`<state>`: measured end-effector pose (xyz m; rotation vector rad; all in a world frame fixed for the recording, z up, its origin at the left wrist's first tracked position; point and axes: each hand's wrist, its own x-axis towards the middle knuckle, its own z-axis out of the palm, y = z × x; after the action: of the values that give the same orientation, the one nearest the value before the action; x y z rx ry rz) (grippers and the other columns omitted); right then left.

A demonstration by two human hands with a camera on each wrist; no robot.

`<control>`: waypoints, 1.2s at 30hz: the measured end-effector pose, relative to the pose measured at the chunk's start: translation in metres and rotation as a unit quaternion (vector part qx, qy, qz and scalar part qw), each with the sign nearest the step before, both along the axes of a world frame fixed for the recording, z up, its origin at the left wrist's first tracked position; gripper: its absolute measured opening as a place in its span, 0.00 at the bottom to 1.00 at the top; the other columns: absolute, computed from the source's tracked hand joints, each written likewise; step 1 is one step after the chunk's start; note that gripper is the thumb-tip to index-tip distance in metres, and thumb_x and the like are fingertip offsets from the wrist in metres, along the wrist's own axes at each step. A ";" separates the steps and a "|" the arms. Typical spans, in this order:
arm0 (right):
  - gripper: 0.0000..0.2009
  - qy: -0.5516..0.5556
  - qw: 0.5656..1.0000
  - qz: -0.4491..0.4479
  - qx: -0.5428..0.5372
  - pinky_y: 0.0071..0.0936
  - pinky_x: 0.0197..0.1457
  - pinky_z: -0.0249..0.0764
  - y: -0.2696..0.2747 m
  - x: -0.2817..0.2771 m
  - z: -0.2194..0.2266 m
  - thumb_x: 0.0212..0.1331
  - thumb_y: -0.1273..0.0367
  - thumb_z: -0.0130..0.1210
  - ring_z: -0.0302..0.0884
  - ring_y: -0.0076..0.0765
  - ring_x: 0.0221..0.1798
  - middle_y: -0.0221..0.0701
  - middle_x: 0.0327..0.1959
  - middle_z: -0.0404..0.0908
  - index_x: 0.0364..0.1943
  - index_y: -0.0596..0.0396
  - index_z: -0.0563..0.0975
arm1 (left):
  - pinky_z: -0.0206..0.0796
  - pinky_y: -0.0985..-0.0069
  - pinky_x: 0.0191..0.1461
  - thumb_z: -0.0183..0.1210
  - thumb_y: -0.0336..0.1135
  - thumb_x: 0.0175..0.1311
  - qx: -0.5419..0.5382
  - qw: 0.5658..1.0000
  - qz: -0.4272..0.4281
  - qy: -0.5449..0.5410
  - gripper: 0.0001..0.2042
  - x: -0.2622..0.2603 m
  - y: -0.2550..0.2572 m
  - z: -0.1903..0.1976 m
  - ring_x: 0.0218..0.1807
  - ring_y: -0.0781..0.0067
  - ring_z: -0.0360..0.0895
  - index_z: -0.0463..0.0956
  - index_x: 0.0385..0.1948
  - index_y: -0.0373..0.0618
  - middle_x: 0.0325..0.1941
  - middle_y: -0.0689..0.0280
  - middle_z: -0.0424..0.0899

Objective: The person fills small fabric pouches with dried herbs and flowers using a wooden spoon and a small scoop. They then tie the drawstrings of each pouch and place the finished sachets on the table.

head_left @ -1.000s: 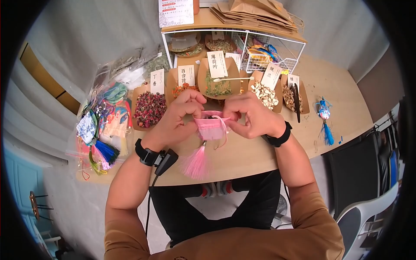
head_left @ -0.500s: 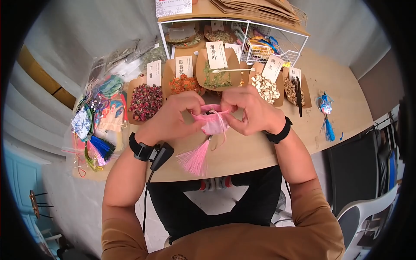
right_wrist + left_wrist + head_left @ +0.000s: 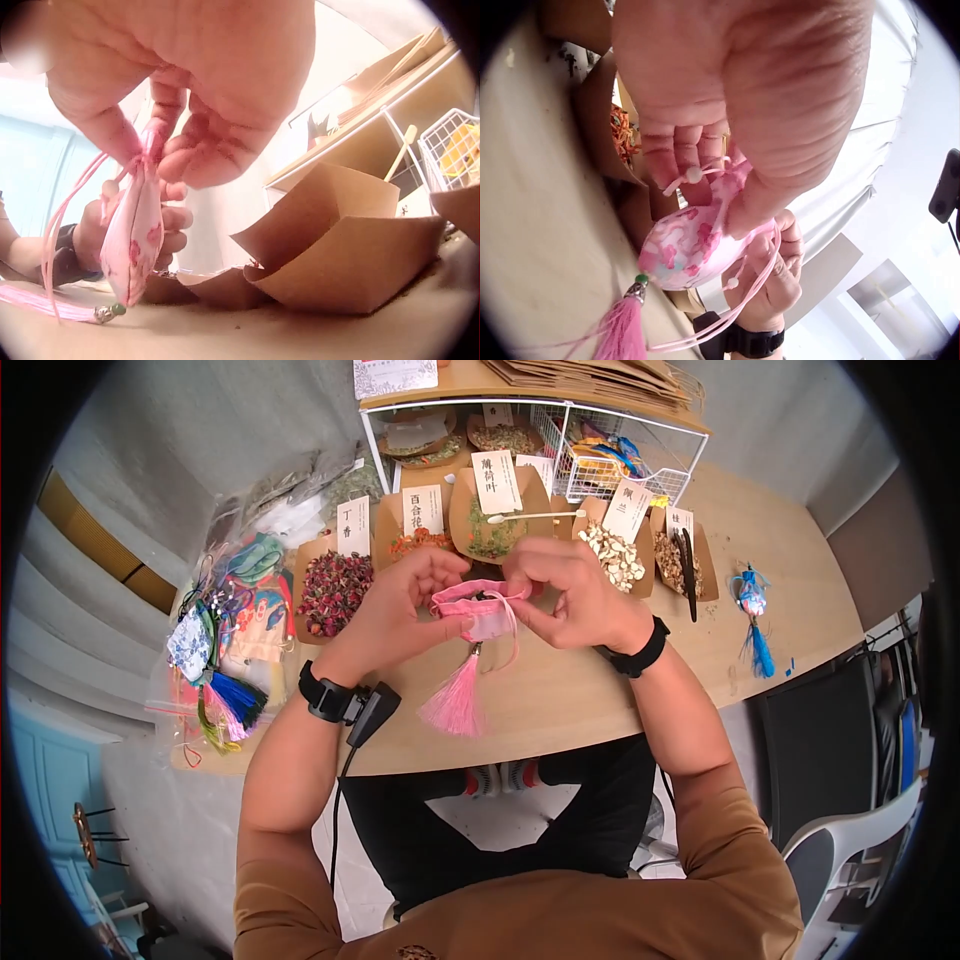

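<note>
A small pink drawstring pouch (image 3: pixel 488 622) hangs between both hands above the table, its mouth partly open with dark bits inside. The left hand (image 3: pixel 400 608) pinches its left side between thumb and fingers, the thumb lying on the pink cloth in the left wrist view. At the other side the right hand (image 3: pixel 575 595) pinches the gathered rim, also seen in the right wrist view at the pouch's (image 3: pixel 135 236) top. Pink cords loop down from it, and a pink tassel (image 3: pixel 455 700) dangles below a green bead (image 3: pixel 642 279).
Paper trays of rosebuds (image 3: pixel 335 592), orange petals, green leaves and pale slices (image 3: pixel 610 558) stand behind the hands, with labels. Bagged pouches and tassels (image 3: pixel 230 695) lie left; a blue tasselled pouch (image 3: pixel 750 600) lies right. A white-framed shelf (image 3: pixel 540 405) stands at the back.
The left hand's fingers have loosened and spread somewhat from the rim. The pouch has moved slightly up in the head view, and its tassel has swung. The right hand still pinches the rim.
</note>
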<state>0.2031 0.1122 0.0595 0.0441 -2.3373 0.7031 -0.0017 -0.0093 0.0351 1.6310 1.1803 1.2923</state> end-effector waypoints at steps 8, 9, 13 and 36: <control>0.05 -0.018 1.000 -0.003 -0.025 0.25 0.21 0.66 0.006 0.001 -0.006 0.44 0.79 0.59 0.72 0.31 0.21 0.30 0.20 0.73 0.23 0.58 0.74 | 0.71 0.83 0.44 0.65 0.24 0.57 -0.053 0.998 -0.014 -0.012 0.16 -0.003 0.004 -0.007 0.41 0.84 0.77 0.71 0.45 0.37 0.39 0.69 0.80; 0.05 -0.031 0.999 0.005 -0.025 0.25 0.22 0.66 0.008 0.001 -0.007 0.44 0.79 0.59 0.72 0.31 0.21 0.30 0.20 0.73 0.23 0.58 0.74 | 0.72 0.83 0.44 0.65 0.24 0.57 -0.057 0.998 -0.021 -0.032 0.15 -0.003 0.004 -0.007 0.40 0.84 0.77 0.71 0.45 0.37 0.39 0.69 0.80; 0.05 -0.046 0.998 -0.012 -0.048 0.25 0.22 0.67 0.005 0.001 -0.009 0.44 0.78 0.60 0.72 0.31 0.21 0.30 0.20 0.74 0.23 0.58 0.75 | 0.73 0.81 0.47 0.63 0.20 0.58 -0.113 0.992 -0.031 -0.037 0.13 -0.004 0.003 -0.005 0.44 0.82 0.77 0.72 0.44 0.36 0.43 0.68 0.80; 0.14 -0.117 0.988 -0.052 -0.081 0.28 0.30 0.74 -0.008 0.003 0.006 0.47 0.72 0.64 0.79 0.37 0.25 0.35 0.26 0.79 0.39 0.60 0.76 | 0.69 0.86 0.39 0.64 0.25 0.59 -0.118 0.992 0.003 0.039 0.09 -0.009 0.002 -0.009 0.36 0.89 0.74 0.74 0.38 0.40 0.34 0.74 0.78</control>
<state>0.2066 0.1037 0.0653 -0.2439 -2.4739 0.8841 -0.0109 -0.0072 0.0256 1.5157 1.3315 1.0550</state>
